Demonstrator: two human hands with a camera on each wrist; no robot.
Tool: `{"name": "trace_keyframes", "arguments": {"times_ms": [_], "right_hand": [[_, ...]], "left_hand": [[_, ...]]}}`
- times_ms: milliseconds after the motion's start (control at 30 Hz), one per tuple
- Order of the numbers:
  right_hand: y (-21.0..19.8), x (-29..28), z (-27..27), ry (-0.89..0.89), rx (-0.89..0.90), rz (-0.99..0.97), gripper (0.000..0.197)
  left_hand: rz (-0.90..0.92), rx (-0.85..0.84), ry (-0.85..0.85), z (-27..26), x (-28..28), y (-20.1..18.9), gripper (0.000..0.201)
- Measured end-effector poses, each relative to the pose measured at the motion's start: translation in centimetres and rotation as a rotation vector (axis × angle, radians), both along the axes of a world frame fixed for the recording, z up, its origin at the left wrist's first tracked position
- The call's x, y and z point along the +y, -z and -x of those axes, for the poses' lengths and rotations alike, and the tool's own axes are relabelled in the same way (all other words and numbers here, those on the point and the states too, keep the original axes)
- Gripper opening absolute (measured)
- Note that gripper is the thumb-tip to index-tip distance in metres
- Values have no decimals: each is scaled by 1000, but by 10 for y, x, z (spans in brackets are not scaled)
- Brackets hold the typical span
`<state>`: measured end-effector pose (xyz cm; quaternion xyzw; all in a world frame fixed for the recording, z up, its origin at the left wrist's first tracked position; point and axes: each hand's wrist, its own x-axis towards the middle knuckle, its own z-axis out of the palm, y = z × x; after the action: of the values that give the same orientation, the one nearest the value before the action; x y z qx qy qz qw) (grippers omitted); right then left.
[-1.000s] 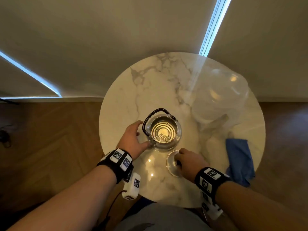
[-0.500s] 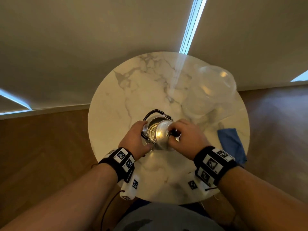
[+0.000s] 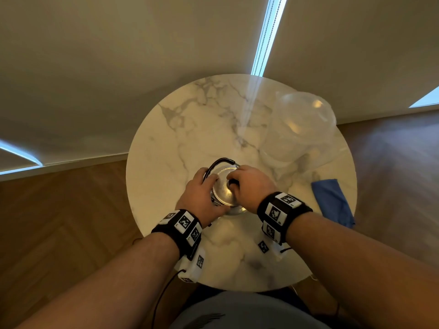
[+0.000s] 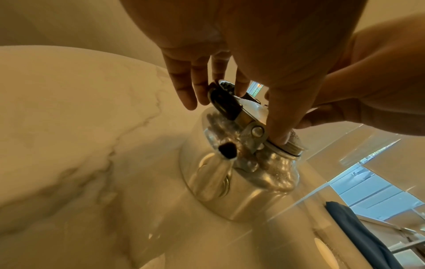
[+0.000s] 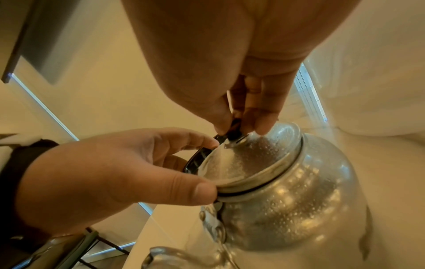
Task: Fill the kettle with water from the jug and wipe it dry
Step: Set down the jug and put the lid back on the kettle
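A silver kettle (image 3: 234, 211) (image 5: 299, 209) stands near the middle of the round marble table (image 3: 190, 129), with its black handle (image 3: 219, 161) folded back. Its metal lid (image 3: 223, 192) (image 5: 248, 160) sits on the kettle's mouth. My right hand (image 3: 235, 184) (image 5: 234, 131) pinches the lid's black knob from above. My left hand (image 3: 209, 193) spans the kettle's top, thumb on the lid's rim and fingers at the handle. The clear plastic jug (image 3: 301, 129) stands at the back right. A blue cloth (image 3: 332, 200) (image 4: 358, 233) lies at the right edge.
The table is small, with wooden floor all round it and a pale wall or curtain behind. The jug and the cloth take up the right side, and bare marble lies to the left of and behind the kettle.
My right hand lifted the lid off the table in front of the kettle and carried it onto the kettle's mouth. My left hand moved up from the kettle's side to its top.
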<state>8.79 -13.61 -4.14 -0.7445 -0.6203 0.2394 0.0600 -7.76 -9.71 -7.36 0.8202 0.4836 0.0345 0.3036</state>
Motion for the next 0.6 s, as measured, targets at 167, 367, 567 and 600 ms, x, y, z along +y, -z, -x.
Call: {"name": "trace_keyframes", "arguments": {"times_ms": [167, 367, 567, 600], "right_hand": [[-2, -8, -2, 53, -9, -31, 27], [-8, -4, -3, 67, -20, 11, 24], [-8, -4, 0, 63, -64, 14, 24], [-8, -4, 0, 59, -71, 13, 23]], "left_hand": [[18, 21, -13, -3, 0, -1, 85], [59, 52, -58, -9, 1, -3, 83], [46, 134, -70, -15, 1, -1, 83], [37, 145, -72, -16, 1, -1, 82]]}}
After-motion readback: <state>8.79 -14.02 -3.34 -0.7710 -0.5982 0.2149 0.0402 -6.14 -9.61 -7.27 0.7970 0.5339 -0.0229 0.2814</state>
